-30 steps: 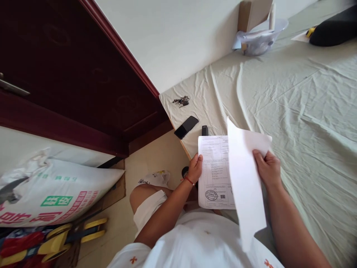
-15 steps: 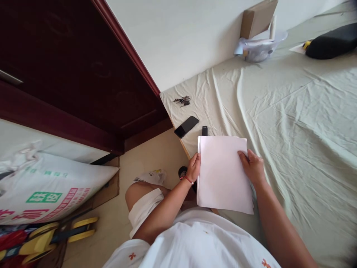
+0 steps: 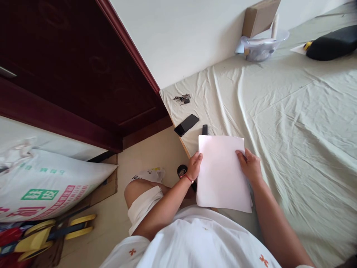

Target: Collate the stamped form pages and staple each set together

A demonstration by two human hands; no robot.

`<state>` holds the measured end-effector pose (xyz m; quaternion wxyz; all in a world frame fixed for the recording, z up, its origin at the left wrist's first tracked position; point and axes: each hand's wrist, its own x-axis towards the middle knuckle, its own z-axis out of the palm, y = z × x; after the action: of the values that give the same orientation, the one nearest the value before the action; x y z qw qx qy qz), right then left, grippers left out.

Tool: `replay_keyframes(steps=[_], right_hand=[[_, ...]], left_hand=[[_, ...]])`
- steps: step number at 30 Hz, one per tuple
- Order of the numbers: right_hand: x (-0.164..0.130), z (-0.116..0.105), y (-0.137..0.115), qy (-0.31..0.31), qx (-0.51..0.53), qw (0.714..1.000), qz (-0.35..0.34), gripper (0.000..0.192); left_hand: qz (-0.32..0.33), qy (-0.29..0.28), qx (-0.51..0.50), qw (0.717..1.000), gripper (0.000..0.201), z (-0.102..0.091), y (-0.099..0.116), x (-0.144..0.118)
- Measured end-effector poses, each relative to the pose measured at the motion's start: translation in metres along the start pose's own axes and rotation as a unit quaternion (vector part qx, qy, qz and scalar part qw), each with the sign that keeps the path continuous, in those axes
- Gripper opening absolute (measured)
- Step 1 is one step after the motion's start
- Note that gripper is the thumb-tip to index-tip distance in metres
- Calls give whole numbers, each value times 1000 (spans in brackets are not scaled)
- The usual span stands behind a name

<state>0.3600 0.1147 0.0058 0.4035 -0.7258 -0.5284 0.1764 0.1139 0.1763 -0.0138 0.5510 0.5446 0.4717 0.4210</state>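
Observation:
A stack of white paper (image 3: 220,175) is held upright-edged in front of my body, its top sheet blank. My left hand (image 3: 194,165) grips its left edge, thumb on the front and fingers behind. On the right edge, my right hand (image 3: 251,165) holds it the same way, the thumb pressed on the top sheet. Just beyond the stack's far edge lies a small black device (image 3: 205,129), partly covered by the paper. A black phone (image 3: 186,125) rests to its left, near the cloth's edge.
A bunch of keys (image 3: 183,99) lies on the pale green cloth (image 3: 281,100). By the wall stands a clear plastic basin (image 3: 260,52) with a cardboard box (image 3: 259,18). A black object (image 3: 333,44) sits far right. Left are a dark red door (image 3: 72,67) and a printed white sack (image 3: 61,182).
The stack's right edge and my right hand have shifted slightly left. Both hands keep their grip on the paper.

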Motion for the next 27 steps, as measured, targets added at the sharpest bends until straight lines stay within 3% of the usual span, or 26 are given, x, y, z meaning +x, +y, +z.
replay_keyframes(steps=[3, 6, 11, 14, 16, 18, 20, 24, 27], right_hand=[[3, 4, 0, -11, 12, 1000, 6, 39], [6, 3, 3, -4, 37, 999, -3, 28], [-8, -28, 17, 25, 107, 993, 50, 41], [-32, -54, 22, -91, 166, 974, 125, 37], [-51, -66, 22, -171, 236, 944, 157, 41], [-70, -70, 17, -257, 259, 916, 169, 43], [-86, -65, 10, -303, 286, 893, 169, 40], [-105, -41, -7, -247, 423, 854, 174, 46], [-108, -22, -17, -141, 493, 831, 215, 53]], left_hand=[[-4, -19, 4, 1000, 49, 1, -4, 1], [-39, -12, -85, 996, 50, 0, -4, 0], [-137, 96, -255, 952, 49, -14, 10, -7], [-158, 139, -311, 927, 45, -23, 22, -10], [-155, 147, -338, 917, 42, -25, 30, -10], [-150, 143, -361, 909, 39, -22, 37, -8], [-146, 133, -385, 902, 38, -17, 44, -6], [-149, 130, -427, 882, 37, -4, 55, -1], [-160, 132, -442, 873, 35, 8, 57, -3]])
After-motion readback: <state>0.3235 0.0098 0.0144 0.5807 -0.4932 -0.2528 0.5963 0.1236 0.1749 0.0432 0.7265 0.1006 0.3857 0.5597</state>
